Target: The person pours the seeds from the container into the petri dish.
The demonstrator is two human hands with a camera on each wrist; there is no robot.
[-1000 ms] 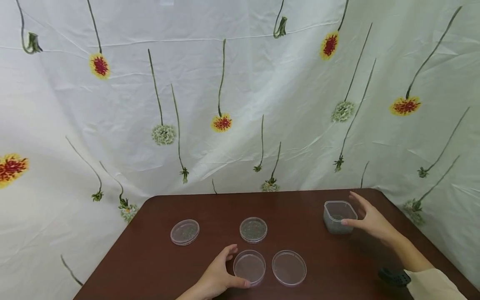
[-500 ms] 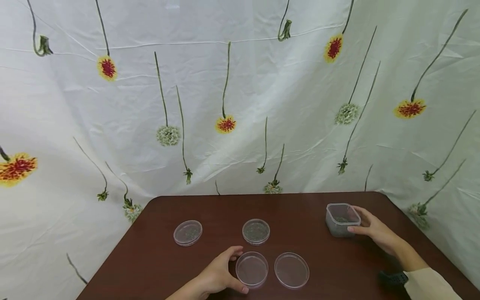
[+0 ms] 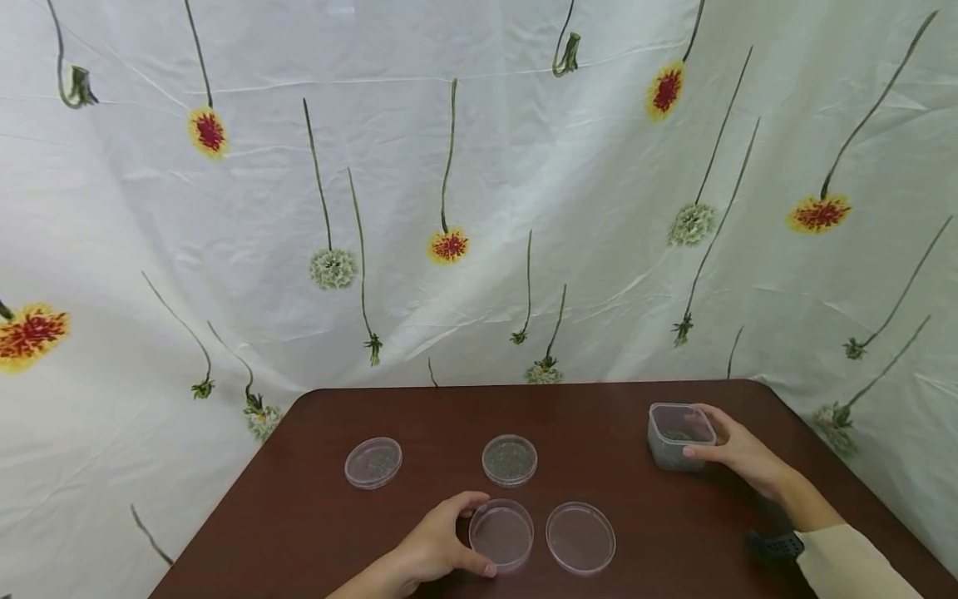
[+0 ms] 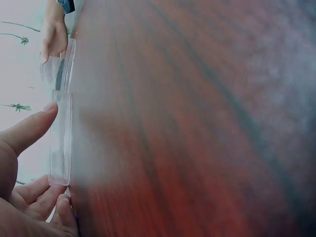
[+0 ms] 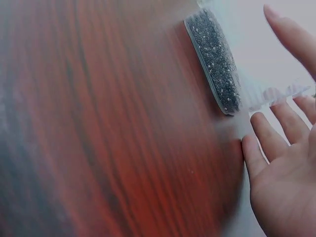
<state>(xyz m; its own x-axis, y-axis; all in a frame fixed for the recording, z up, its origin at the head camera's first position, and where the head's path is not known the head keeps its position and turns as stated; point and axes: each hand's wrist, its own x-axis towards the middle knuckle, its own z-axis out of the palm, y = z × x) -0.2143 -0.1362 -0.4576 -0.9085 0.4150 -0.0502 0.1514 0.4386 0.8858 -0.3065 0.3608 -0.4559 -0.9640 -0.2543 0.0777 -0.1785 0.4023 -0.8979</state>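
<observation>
My left hand (image 3: 441, 545) holds a clear petri dish (image 3: 503, 532) by its rim, thumb at the near side and fingers at the far left. In the left wrist view the thumb (image 4: 37, 126) touches the petri dish wall (image 4: 60, 143). At the back right, my right hand (image 3: 741, 453) grips a clear square plastic container (image 3: 677, 453) from the right, thumb at its front and fingers at its far side. Small dark, speckled seed-like grains (image 5: 213, 59) fill its lower part in the right wrist view. Both dish and container stand on the table.
Right beside the held dish lies another clear petri dish (image 3: 580, 539). Two more petri dishes, with greenish specks inside, lie farther back: one in the middle (image 3: 510, 460), one at left (image 3: 373, 462). A flower-printed white cloth (image 3: 479, 191) hangs behind the dark brown table (image 3: 314, 532).
My right hand has moved from spread fingers beside the container to holding its side. The left hand has stayed at its dish, its fingers coming closer round the rim. The view shifted slightly.
</observation>
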